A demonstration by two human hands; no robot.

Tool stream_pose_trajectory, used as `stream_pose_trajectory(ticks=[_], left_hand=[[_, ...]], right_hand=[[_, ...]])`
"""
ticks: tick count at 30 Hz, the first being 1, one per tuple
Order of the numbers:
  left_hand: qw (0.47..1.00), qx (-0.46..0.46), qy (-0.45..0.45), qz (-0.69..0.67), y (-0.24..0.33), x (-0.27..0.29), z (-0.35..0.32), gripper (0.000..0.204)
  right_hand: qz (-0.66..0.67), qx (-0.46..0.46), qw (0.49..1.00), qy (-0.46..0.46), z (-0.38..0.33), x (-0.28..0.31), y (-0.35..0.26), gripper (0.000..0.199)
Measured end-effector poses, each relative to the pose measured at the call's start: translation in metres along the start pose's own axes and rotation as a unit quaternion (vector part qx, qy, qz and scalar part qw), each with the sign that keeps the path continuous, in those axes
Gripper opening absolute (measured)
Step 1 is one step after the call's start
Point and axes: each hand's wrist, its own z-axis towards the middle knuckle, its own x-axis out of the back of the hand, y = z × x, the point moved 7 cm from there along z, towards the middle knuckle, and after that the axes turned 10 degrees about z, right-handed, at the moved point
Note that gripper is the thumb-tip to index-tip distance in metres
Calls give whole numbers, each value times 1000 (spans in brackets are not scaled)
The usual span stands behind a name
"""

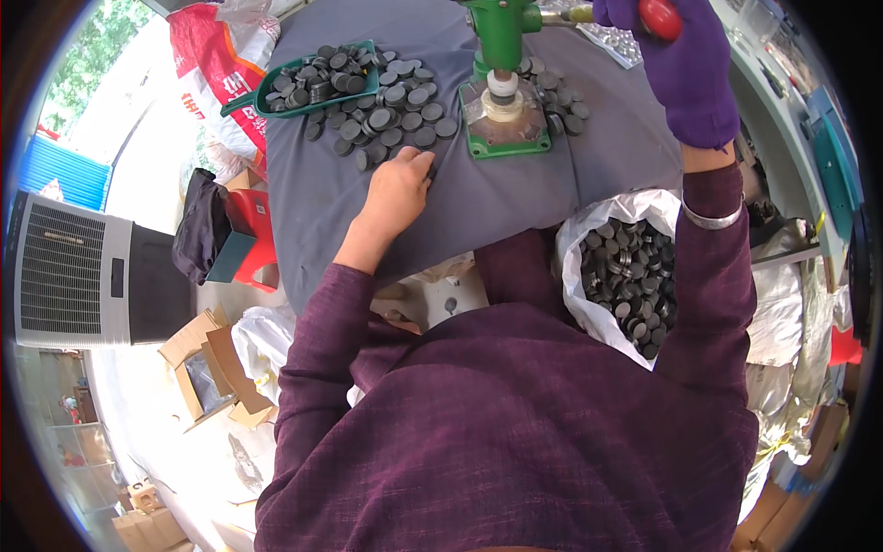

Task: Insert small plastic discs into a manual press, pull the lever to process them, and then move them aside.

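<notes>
At frame centre, the bare left hand (397,189) pinches a small, stiff, probably light dark-grey round disc (429,170), best gripped by its rim; the purple-gloved right hand (685,69) clenches the green press's red-knobbed lever (659,17).

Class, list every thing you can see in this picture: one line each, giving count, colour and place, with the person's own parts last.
Press: one, green, top centre of the table.
Table cloth: one, grey-blue, covering the table.
Loose discs: many, dark grey, left of the press.
Scoop tray: one, green, top left, full of discs.
Discs beside the press: several, dark grey, right of its base.
Bag of discs: one, white, lower right, in the lap.
Sack: one, red and white, left of the table.
Cooler unit: one, white and black, far left.
Cardboard boxes: a few, brown, on the floor.
Left hand: bare, on the cloth touching discs.
Right hand: purple glove, gripping the red-knobbed lever.
</notes>
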Motion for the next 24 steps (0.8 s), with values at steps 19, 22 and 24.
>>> stream_pose_trajectory(ticks=[19, 22, 24], left_hand=[[990, 92, 97, -53, -56, 26, 2, 28], [993, 58, -9, 102, -34, 6, 19, 26], [980, 53, -89, 168, -29, -4, 23, 25]], right_hand=[[13, -13, 1000, -17, 2, 7, 3, 45], [18, 0, 1000, -16, 2, 7, 3, 45], [24, -18, 999, -14, 2, 3, 2, 45]])
